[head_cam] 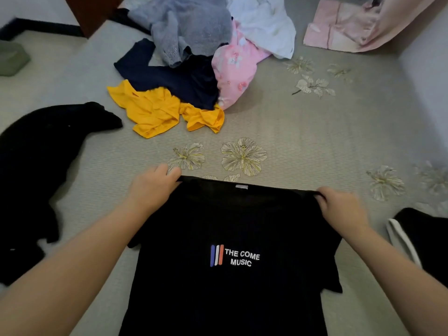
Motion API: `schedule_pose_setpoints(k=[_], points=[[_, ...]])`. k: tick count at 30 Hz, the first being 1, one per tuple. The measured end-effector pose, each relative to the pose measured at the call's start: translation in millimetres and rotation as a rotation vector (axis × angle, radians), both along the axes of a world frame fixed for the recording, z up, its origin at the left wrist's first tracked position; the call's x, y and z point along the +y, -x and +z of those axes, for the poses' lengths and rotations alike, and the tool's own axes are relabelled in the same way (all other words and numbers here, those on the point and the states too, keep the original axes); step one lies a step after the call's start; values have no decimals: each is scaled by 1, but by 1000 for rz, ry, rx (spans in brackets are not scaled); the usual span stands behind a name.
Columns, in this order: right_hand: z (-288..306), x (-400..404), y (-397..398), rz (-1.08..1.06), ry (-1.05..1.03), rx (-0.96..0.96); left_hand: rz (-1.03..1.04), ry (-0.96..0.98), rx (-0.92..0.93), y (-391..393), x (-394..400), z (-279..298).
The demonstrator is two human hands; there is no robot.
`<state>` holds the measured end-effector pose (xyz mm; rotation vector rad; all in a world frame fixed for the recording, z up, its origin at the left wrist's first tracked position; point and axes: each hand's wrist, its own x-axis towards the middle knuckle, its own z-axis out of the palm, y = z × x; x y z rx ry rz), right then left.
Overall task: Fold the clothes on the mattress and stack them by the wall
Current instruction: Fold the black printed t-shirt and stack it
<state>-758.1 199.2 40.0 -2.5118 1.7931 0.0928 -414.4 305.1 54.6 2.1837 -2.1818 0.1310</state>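
Now both hands pinch the black T-shirt (232,238) at its shoulders, left hand (151,187) and right hand (339,207) equally near, body trailing lengthwise toward the frame's bottom.

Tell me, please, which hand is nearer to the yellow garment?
Left. The left hand grips the black T-shirt's shoulder just below the yellow garment; the right hand grips the opposite shoulder, farther away.

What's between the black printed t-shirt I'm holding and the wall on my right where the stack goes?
Little visible. Both hands, left and right, hold the black printed t-shirt by its shoulders. Toward the white wall, only a black garment with white stripes lies on the grey flowered mattress; the clothes pile sits ahead, off that path.
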Motion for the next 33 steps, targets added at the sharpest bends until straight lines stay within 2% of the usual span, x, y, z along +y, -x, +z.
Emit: schedule_pose_setpoints(k=[3,6,10,13,15,18,21,25,27,30,33], points=[[-9,-21,-11,-31,95,-152,21,121,50,-13,-26,-16],[-27,-42,-34,-134,236,-230,116,139,66,-23,-57,-38],[-81,-58,-63,-312,13,-134,389,-89,173,-13,-85,-82],[-114,-48,-51,-397,16,-187,283,-125,231,15,-76,-110],[-126,-39,-24,-570,33,-240,146,-86,258,41,-63,-128],[-132,-29,24,-874,-32,-350,57,-115,296,84,-43,-148],[-133,-23,46,-828,-147,-393,109,-289,390,117,-30,-160],[-140,-26,42,-771,-183,-362,150,-302,349,128,-26,-172],[-139,-30,45,-801,-139,-392,167,-326,347,128,-27,-172],[-130,-38,62,-964,37,-613,192,-327,333,130,-27,-174],[-131,-36,79,-1022,57,-600,189,-315,317,132,-28,-175]])
